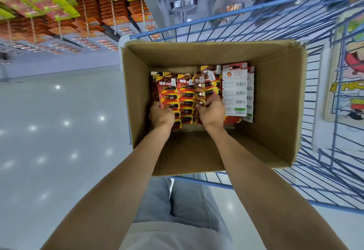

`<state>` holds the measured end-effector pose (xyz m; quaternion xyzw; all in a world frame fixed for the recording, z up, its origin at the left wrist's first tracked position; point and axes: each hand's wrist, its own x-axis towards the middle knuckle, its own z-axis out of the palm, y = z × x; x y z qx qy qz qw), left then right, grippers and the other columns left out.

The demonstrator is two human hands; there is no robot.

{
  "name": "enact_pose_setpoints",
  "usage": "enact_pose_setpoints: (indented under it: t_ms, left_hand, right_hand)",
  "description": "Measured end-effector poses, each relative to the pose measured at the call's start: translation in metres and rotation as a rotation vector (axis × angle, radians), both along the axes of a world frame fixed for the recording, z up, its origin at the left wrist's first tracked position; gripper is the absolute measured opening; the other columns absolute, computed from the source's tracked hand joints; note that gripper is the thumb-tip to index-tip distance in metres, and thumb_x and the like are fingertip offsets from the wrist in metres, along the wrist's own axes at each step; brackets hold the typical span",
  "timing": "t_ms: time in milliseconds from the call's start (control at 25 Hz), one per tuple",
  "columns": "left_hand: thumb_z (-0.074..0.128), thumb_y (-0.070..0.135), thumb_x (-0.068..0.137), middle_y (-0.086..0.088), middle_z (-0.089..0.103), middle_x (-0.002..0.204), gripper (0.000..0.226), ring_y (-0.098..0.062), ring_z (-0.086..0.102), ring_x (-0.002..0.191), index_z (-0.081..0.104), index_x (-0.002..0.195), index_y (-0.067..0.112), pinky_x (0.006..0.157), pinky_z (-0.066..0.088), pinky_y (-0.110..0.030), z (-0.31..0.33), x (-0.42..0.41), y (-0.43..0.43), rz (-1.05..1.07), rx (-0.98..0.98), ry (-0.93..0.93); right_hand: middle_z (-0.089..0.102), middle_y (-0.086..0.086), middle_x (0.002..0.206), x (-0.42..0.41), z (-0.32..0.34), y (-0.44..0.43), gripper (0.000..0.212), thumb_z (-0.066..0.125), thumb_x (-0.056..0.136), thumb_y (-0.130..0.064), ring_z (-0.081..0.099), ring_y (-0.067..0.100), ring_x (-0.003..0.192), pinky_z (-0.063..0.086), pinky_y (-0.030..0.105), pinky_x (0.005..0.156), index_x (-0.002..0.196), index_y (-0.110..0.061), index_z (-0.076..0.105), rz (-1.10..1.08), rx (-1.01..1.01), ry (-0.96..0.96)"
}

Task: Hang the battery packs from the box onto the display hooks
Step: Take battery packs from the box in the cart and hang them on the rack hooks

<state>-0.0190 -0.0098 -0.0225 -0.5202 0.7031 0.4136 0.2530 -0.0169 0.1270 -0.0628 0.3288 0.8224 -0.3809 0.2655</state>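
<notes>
Cardboard box (275, 92) holds red battery packs (187, 92); left hand (161, 116) and right hand (211, 112) each curl a grip round some.

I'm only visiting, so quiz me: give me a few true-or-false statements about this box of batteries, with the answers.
1. The left hand and right hand both reach inside the cardboard box. True.
2. The box stands on the floor. False: it sits in a blue wire cart.
3. Every pack in it lies front up. False: beside the red battery packs, the rightmost pack shows its white barcoded back.
4. Packs already hang on the display hooks. True.
</notes>
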Motion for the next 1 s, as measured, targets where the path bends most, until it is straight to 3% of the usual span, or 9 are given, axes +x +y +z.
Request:
enact_pose_setpoints:
  t_ms: [80, 200, 280, 360, 440, 560, 720, 1000]
  left_hand:
    - [0.053, 0.012, 0.106, -0.006, 0.062, 0.135, 0.031, -0.027, 0.059, 0.128, 0.058, 0.136, 0.02, 0.102, 0.051, -0.046, 0.006, 0.002, 0.0, -0.009, 0.025, 0.014]
    - [0.052, 0.013, 0.106, -0.003, 0.064, 0.129, 0.026, -0.026, 0.063, 0.12, 0.06, 0.128, 0.024, 0.099, 0.056, -0.045, 0.024, 0.003, -0.002, -0.025, 0.071, 0.047]
    - [0.053, 0.014, 0.106, -0.002, 0.066, 0.122, 0.023, -0.025, 0.067, 0.111, 0.06, 0.125, 0.025, 0.093, 0.058, -0.044, 0.04, 0.002, -0.005, 0.01, 0.134, 0.077]
    - [0.058, 0.015, 0.103, -0.001, 0.068, 0.118, 0.024, -0.024, 0.07, 0.103, 0.062, 0.125, 0.024, 0.085, 0.059, -0.04, 0.065, -0.001, -0.008, 0.028, 0.225, 0.106]
    - [0.065, 0.016, 0.1, -0.001, 0.071, 0.116, 0.023, -0.024, 0.072, 0.102, 0.064, 0.119, 0.028, 0.085, 0.06, -0.041, 0.091, -0.005, -0.011, 0.012, 0.297, 0.14]
    - [0.067, 0.015, 0.098, 0.0, 0.075, 0.112, 0.024, -0.024, 0.075, 0.101, 0.066, 0.113, 0.033, 0.09, 0.06, -0.045, 0.139, -0.011, -0.015, 0.007, 0.396, 0.24]
    - [0.059, 0.004, 0.099, -0.005, 0.077, 0.115, 0.035, -0.026, 0.077, 0.101, 0.063, 0.128, 0.022, 0.083, 0.062, -0.042, 0.201, -0.013, -0.021, 0.004, 0.581, 0.391]
    - [0.056, 0.003, 0.098, -0.01, 0.074, 0.121, 0.039, -0.031, 0.074, 0.107, 0.06, 0.133, 0.019, 0.083, 0.062, -0.043, 0.28, -0.009, -0.042, -0.014, 0.676, 0.613]
  right_hand:
    - [0.059, -0.001, 0.105, -0.004, 0.006, 0.002, 0.023, 0.07, 0.094, -0.008, 0.061, 0.019, 0.105, 0.052, 0.031, 0.087, 0.107, -0.015, 0.053, -0.007, -0.074, -0.019]
    - [0.064, 0.002, 0.117, -0.009, 0.017, 0.016, 0.027, 0.069, 0.094, -0.006, 0.06, 0.024, 0.12, 0.049, 0.032, 0.099, 0.119, -0.011, 0.059, -0.099, -0.186, -0.088]
    - [0.067, -0.003, 0.117, -0.008, 0.036, 0.031, 0.019, 0.069, 0.095, -0.006, 0.059, 0.026, 0.126, 0.05, 0.038, 0.105, 0.111, -0.016, 0.067, -0.181, -0.317, -0.119]
    - [0.07, -0.005, 0.113, -0.005, 0.074, 0.046, 0.018, 0.068, 0.096, -0.005, 0.064, 0.024, 0.123, 0.056, 0.045, 0.102, 0.102, -0.022, 0.07, -0.289, -0.474, -0.125]
    - [0.074, 0.001, 0.117, -0.001, 0.113, 0.062, 0.021, 0.068, 0.095, -0.003, 0.068, 0.022, 0.118, 0.057, 0.049, 0.1, 0.107, -0.02, 0.072, -0.338, -0.566, -0.076]
    - [0.075, 0.004, 0.119, 0.004, 0.168, 0.084, 0.028, 0.064, 0.097, -0.001, 0.072, 0.022, 0.113, 0.058, 0.047, 0.098, 0.12, -0.016, 0.07, -0.319, -0.717, 0.005]
    - [0.076, 0.003, 0.119, 0.005, 0.226, 0.094, 0.034, 0.057, 0.099, 0.002, 0.072, 0.024, 0.115, 0.057, 0.043, 0.091, 0.126, -0.016, 0.067, -0.249, -0.844, 0.091]
    - [0.06, 0.022, 0.141, 0.002, 0.296, 0.066, 0.041, 0.049, 0.102, -0.004, 0.059, 0.041, 0.13, 0.046, 0.062, 0.108, 0.143, -0.007, 0.056, -0.238, -1.033, 0.208]
